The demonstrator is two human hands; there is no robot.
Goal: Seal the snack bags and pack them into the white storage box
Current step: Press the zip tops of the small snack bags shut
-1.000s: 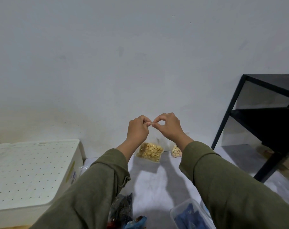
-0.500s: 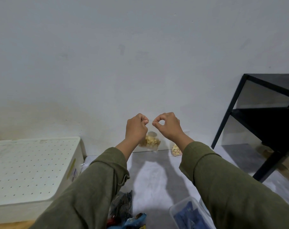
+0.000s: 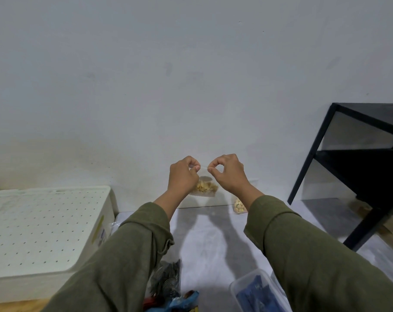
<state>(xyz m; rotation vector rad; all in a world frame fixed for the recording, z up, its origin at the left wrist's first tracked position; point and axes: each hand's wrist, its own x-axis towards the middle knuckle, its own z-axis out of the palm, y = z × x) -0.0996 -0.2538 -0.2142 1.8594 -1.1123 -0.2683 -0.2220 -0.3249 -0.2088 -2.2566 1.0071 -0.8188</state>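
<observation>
Two hands, left (image 3: 183,176) & right (image 3: 228,173), are pinching the top edge of a clear snack bag (image 3: 205,188), hanging in the air right of the lidded white storage box (image 3: 44,230).

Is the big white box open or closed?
Closed. The dotted lid lies flat on top of the white box, covering it.

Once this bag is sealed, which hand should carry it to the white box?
Left. The left hand pinches the snack bag on the side nearer the white storage box; the right hand would have to cross over.
</observation>
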